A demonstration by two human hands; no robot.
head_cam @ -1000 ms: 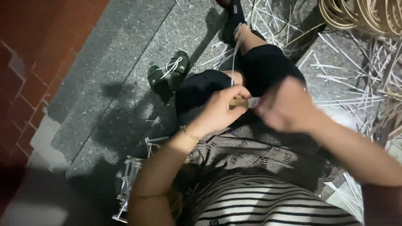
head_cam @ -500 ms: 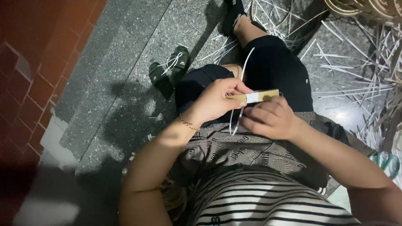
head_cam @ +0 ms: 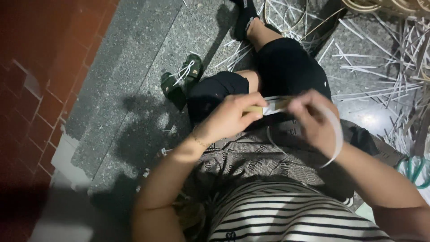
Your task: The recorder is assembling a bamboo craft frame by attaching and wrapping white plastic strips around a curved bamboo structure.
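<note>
Head view: left hand [head_cam: 228, 118] and blurred right hand [head_cam: 313, 118] pinch a pale strip [head_cam: 277, 105], its middle hidden.

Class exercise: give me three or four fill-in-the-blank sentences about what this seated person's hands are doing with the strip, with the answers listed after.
1. The left hand and right hand meet above the person's ____.
2. The pale strip held between them bends in a ____ past the right wrist.
3. A green sandal rests on the grey stone ____.
4. Loose cut strips lie scattered to the person's ____ side.

Missing words: lap; loop; floor; right
</note>
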